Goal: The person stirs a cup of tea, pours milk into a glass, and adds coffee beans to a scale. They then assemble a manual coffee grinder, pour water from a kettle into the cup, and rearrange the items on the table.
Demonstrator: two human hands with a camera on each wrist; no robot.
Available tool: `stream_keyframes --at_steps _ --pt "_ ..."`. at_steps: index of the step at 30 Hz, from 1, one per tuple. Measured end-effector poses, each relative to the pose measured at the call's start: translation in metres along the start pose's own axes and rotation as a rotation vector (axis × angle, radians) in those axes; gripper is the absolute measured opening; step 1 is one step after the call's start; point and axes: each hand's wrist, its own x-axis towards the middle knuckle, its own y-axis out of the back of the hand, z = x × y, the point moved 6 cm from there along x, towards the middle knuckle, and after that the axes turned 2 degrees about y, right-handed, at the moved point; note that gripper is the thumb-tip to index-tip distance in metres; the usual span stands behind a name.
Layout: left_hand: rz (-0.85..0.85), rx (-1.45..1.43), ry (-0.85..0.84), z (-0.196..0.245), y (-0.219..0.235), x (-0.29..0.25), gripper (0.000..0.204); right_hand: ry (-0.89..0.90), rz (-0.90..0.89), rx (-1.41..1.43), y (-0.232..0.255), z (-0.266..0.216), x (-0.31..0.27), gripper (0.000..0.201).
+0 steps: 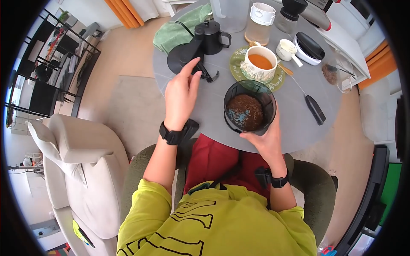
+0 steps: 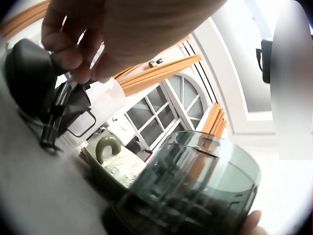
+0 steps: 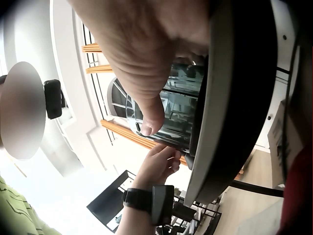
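My right hand [image 1: 269, 138] grips a smoky see-through container [image 1: 270, 104] near the table's front edge, with the thumb on its near side and the other fingers mostly hidden. Inside lie brown grounds [image 1: 244, 112] with a bluish patch on top. To the left, my left hand [image 1: 181, 96] reaches over the table, thumb and index finger apart. Its fingertips overlap a black device [image 1: 181, 53] with a slim rod in the head view. Fingers of that hand [image 2: 142, 29] also come close over the rod [image 2: 56, 115] in the left wrist view.
Behind the container stands a floral cup [image 1: 258, 76] of orange-brown drink on a green saucer [image 1: 235, 64]. A black lidded pot [image 1: 210, 38], a green towel [image 1: 171, 36] and a white-topped jar [image 1: 257, 30] are farther back. A handheld frother [image 1: 315, 110] lies at the right.
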Motion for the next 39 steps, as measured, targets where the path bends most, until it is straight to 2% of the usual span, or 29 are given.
stream_keyframes --at_steps 1,2,3,5,8,13,15,19,21,22,23,25,26,28,29,31,35,39 --pt "-0.055 0.217 -0.09 0.006 -0.004 0.005 0.031 0.003 0.002 0.011 0.001 -0.001 0.0 0.11" --pt "-0.04 0.359 -0.218 0.01 -0.007 0.008 0.033 0.008 -0.006 -0.001 0.001 -0.001 0.001 0.11" --pt "-0.04 0.369 -0.222 0.012 -0.007 0.01 0.033 0.013 -0.014 -0.013 0.001 -0.002 0.001 0.11" --pt "-0.184 0.615 -0.139 0.009 -0.016 0.015 0.034 0.029 -0.018 -0.041 0.003 -0.002 0.0 0.109" --pt "-0.169 0.757 -0.191 0.002 -0.019 0.02 0.032 0.054 -0.016 -0.08 0.005 -0.004 0.0 0.108" --pt "-0.164 0.717 -0.215 -0.002 -0.016 0.026 0.025 0.056 -0.02 -0.068 0.007 -0.002 0.0 0.107" --pt "-0.186 0.569 -0.195 -0.008 -0.015 0.028 0.022 0.072 -0.016 -0.068 0.007 -0.003 0.0 0.107" --pt "-0.249 0.433 -0.15 0.012 -0.006 0.026 0.021 0.084 -0.006 -0.105 0.008 -0.002 -0.001 0.107" --pt "-0.141 0.267 -0.232 0.032 0.01 0.024 0.019 0.091 -0.002 -0.094 0.008 -0.003 0.0 0.107" --pt "-0.166 0.216 -0.115 0.055 0.021 0.021 0.018 0.091 -0.003 -0.092 0.008 -0.004 0.0 0.107" --pt "-0.165 0.219 -0.112 0.072 0.028 0.018 0.018 0.085 0.0 -0.089 0.008 -0.004 0.0 0.106" --pt "-0.071 -0.062 -0.235 0.105 0.047 0.01 0.021 0.079 -0.007 -0.081 0.008 -0.002 0.0 0.106" --pt "-0.066 -0.057 -0.228 0.115 0.051 0.005 0.021 0.09 0.006 -0.078 0.008 -0.002 -0.001 0.106" --pt "-0.174 0.019 -0.388 0.139 0.047 -0.009 0.022 0.101 0.014 -0.07 0.007 -0.001 0.0 0.106" --pt "-0.174 0.024 -0.386 0.142 0.044 -0.014 0.022 0.108 0.013 -0.076 0.008 -0.002 0.0 0.106" --pt "-0.295 0.197 -0.528 0.151 0.023 -0.027 0.024 0.113 0.018 -0.081 0.009 -0.002 0.0 0.106" --pt "-0.365 0.317 -0.535 0.144 -0.004 -0.037 0.025 0.08 0.01 -0.079 0.01 -0.002 0.0 0.107" --pt "-0.38 0.295 -0.527 0.139 -0.014 -0.04 0.024 0.071 -0.001 -0.094 0.008 0.001 0.0 0.109"
